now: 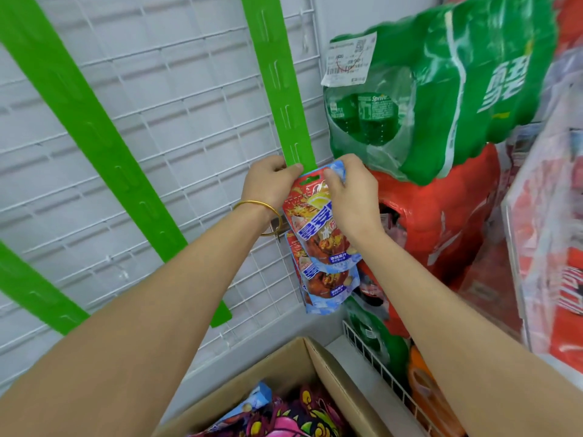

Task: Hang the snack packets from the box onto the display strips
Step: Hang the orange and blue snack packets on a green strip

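Head view. My left hand, a gold bangle on its wrist, pinches the right-hand display strip between thumb and curled fingers, just above the snack packet. My right hand pinches the packet's top right corner and holds its green header against the strip. The packet is red and pale blue, with large white Chinese characters on a blue band that I cannot read with certainty. Hung packets of the same design overlap directly below it. Two further green strips cross the white wire grid to the left. The open cardboard box stands below and holds loose packets in bright colours. At right, a green shrink-wrapped bottle pack reads "Sprite" and carries a white barcode label. It rests on a red pack whose lettering I cannot make out.
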### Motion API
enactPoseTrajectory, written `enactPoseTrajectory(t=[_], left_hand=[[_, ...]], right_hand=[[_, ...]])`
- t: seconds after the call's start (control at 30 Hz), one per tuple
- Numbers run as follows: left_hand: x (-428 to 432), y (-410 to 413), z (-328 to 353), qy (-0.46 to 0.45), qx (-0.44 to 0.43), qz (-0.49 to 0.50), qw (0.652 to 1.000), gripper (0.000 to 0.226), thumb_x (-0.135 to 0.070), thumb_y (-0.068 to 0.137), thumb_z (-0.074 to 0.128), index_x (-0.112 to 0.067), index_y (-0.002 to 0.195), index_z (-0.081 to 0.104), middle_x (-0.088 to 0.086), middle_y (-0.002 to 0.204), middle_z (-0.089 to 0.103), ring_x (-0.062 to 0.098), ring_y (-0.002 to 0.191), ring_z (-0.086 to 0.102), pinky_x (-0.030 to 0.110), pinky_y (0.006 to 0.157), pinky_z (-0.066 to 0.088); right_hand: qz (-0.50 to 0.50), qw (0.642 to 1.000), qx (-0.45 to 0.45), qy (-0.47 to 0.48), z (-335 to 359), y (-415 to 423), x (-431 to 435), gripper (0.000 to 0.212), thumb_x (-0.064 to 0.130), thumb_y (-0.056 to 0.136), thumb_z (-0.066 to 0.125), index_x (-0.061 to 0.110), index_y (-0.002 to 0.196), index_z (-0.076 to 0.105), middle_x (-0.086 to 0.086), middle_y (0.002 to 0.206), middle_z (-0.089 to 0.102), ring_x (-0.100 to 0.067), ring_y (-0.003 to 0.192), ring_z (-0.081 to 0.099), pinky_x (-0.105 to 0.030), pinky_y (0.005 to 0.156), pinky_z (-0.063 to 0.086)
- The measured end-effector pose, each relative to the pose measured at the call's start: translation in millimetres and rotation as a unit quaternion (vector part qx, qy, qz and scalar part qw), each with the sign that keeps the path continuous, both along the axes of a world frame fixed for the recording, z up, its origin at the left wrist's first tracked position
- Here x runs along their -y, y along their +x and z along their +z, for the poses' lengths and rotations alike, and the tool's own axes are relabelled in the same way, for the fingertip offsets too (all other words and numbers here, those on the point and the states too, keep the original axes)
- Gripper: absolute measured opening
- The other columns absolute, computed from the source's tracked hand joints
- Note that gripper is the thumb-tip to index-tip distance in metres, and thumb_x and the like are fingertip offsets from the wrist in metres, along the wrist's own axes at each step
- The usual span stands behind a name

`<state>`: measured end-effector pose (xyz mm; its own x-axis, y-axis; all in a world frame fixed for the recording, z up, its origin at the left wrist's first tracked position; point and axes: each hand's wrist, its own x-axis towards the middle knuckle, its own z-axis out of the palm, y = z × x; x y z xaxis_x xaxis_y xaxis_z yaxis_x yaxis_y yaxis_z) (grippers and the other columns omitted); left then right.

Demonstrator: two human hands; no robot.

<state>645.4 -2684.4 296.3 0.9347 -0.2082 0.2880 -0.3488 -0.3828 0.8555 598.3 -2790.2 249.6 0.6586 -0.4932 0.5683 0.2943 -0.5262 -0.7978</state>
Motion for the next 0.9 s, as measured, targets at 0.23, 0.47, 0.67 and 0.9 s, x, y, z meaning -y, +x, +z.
enactPoseTrajectory(t=[0.23, 0.47, 0.67, 0.9], left_hand=[[1.3, -3.5, 0.6, -0.008, -0.004, -0.004, 1.000, 0.026, -0.033, 0.061, 0.058, -0.015, 0.076, 0.067, 0.016, 0.085, 0.070, 0.029, 0.077, 0.066, 0.048, 0.084, 0.053], [-4.3, -2.4, -5.3, -0.004, 0.012, -0.017, 1.000, 0.027, -0.021, 0.085, 0.061, 0.005, 0.078, 0.062, 0.020, 0.070, 0.058, 0.023, 0.064, 0.053, 0.036, 0.066, 0.045], [-7.3, -0.5, -8.1, -0.013, 0.015, -0.026, 0.999, 0.031, -0.018, 0.088, 0.058, 0.013, 0.085, 0.060, 0.037, 0.089, 0.062, 0.027, 0.071, 0.058, 0.053, 0.079, 0.051], [-10.1, 1.5, -13.8, -0.020, 0.028, -0.029, 0.999, 0.016, -0.012, 0.088, 0.057, 0.000, 0.078, 0.060, 0.019, 0.074, 0.057, 0.021, 0.067, 0.054, 0.040, 0.071, 0.050]], right_hand=[[0.005, 0.998, -0.055, -0.005, -1.6, 6.1, -1.0, 0.014, 0.017, 0.095, 0.048, 0.005, 0.089, 0.046, -0.007, 0.079, 0.048, -0.023, 0.074, 0.043, -0.036, 0.065, 0.034], [0.035, 0.996, -0.082, 0.020, -14.7, 4.3, 1.1, 0.014, 0.016, 0.096, 0.045, 0.010, 0.087, 0.037, 0.007, 0.066, 0.035, -0.012, 0.059, 0.033, -0.027, 0.060, 0.024], [0.039, 0.993, -0.106, 0.019, -20.3, 6.2, 0.2, 0.010, 0.017, 0.097, 0.044, 0.013, 0.092, 0.037, 0.000, 0.073, 0.040, -0.018, 0.073, 0.036, -0.035, 0.063, 0.031], [0.001, 0.992, -0.118, -0.034, -18.1, -6.7, -7.5, 0.034, 0.020, 0.096, 0.046, 0.003, 0.125, 0.040, -0.017, 0.123, 0.047, -0.031, 0.106, 0.049, -0.040, 0.086, 0.038]])
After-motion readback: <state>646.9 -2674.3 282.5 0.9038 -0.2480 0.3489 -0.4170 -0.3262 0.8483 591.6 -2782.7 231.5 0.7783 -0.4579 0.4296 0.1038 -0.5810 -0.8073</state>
